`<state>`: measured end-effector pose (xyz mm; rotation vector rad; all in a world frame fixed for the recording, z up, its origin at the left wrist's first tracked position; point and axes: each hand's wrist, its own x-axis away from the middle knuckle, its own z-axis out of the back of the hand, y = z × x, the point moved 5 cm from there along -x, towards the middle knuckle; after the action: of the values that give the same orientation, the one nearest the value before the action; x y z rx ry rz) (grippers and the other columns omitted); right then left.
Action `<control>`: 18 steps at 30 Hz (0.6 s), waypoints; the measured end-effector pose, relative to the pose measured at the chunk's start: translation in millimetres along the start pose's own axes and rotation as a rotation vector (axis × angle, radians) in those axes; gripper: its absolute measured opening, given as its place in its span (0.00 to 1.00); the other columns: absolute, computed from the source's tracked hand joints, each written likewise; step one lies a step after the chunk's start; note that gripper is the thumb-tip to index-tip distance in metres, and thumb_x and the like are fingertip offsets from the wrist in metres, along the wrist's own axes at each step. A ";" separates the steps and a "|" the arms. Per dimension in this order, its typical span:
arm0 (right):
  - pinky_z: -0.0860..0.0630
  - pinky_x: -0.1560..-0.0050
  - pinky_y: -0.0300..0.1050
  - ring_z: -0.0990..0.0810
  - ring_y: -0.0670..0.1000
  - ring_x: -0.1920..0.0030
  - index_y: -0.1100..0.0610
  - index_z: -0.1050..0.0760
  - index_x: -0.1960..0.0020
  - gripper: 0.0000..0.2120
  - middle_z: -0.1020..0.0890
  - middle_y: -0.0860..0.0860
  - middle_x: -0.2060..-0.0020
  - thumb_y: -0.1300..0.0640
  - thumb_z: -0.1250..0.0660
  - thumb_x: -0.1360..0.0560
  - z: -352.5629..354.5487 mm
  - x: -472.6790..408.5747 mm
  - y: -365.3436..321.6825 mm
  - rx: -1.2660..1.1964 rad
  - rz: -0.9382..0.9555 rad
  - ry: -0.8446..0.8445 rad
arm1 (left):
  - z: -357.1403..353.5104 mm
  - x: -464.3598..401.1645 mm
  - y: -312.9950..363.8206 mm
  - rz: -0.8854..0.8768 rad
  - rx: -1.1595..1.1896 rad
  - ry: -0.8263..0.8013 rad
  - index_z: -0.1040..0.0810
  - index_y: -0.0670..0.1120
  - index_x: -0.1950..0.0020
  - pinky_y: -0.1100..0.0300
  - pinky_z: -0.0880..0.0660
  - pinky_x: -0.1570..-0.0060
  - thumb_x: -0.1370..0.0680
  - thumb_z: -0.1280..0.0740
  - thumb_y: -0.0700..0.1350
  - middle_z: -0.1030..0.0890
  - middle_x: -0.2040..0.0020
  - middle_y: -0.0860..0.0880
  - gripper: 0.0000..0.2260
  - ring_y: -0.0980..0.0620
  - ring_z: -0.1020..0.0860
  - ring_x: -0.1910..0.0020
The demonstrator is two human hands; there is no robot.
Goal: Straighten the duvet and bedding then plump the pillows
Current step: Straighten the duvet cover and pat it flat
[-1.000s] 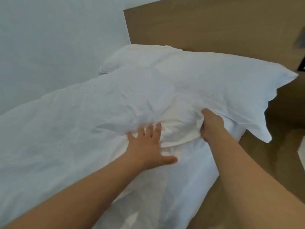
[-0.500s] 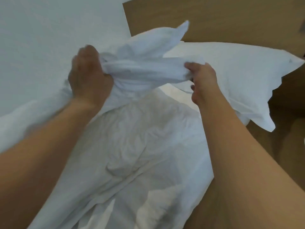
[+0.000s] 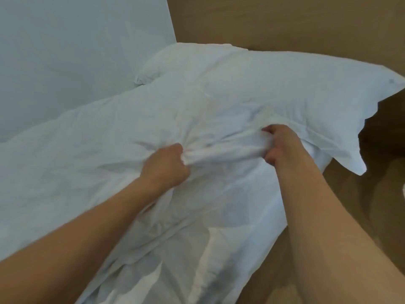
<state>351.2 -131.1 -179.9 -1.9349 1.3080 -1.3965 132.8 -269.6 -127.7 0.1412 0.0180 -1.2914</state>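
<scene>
Both hands are fists in the white duvet (image 3: 92, 150) near the head of the bed — the left hand (image 3: 166, 166) bunches a fold, the right hand (image 3: 279, 145) grips the same gathered edge a little nearer the wooden headboard (image 3: 285, 20). The cloth is pulled taut between them. Just beyond the right knuckles lies a white pillow (image 3: 306, 95); a second pillow (image 3: 175, 60) sits by the pale wall (image 3: 76, 51).
</scene>
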 end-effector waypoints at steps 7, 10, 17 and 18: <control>0.22 0.58 0.46 0.20 0.53 0.54 0.59 0.28 0.40 0.16 0.19 0.55 0.49 0.59 0.31 0.26 -4.3 12.6 -29.1 -0.129 0.322 0.086 | 9.5 7.2 10.1 -0.130 0.139 -0.101 0.31 0.47 0.40 0.53 0.29 0.46 0.30 0.38 0.53 0.24 0.43 0.44 0.21 0.41 0.26 0.42; 0.25 0.45 0.58 0.23 0.63 0.41 0.49 0.33 0.28 0.41 0.23 0.55 0.36 0.30 0.34 0.35 28.0 -0.9 54.1 -0.184 -0.119 0.125 | -48.8 30.7 6.8 -0.248 -0.073 -0.463 0.42 0.47 0.23 0.54 0.36 0.31 0.25 0.34 0.50 0.36 0.27 0.45 0.32 0.45 0.36 0.29; 0.29 0.35 0.59 0.27 0.59 0.35 0.50 0.53 0.21 0.62 0.30 0.51 0.31 0.27 0.26 0.44 -4.5 21.7 60.7 0.063 -0.063 -0.013 | -22.2 24.0 -3.4 0.001 -0.387 -0.265 0.30 0.45 0.37 0.53 0.30 0.47 0.29 0.34 0.68 0.24 0.39 0.45 0.32 0.44 0.25 0.41; 0.26 0.39 0.53 0.25 0.56 0.40 0.53 0.49 0.23 0.52 0.27 0.51 0.35 0.39 0.23 0.36 -15.9 23.5 55.8 0.097 0.016 -0.040 | -24.7 25.0 -1.4 -0.005 -0.301 -0.354 0.28 0.45 0.39 0.56 0.30 0.50 0.26 0.34 0.65 0.23 0.41 0.45 0.27 0.45 0.24 0.44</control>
<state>313.5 -174.8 -204.1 -1.8748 1.2121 -1.3810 140.0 -291.1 -154.6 -0.3456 -0.0895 -1.2885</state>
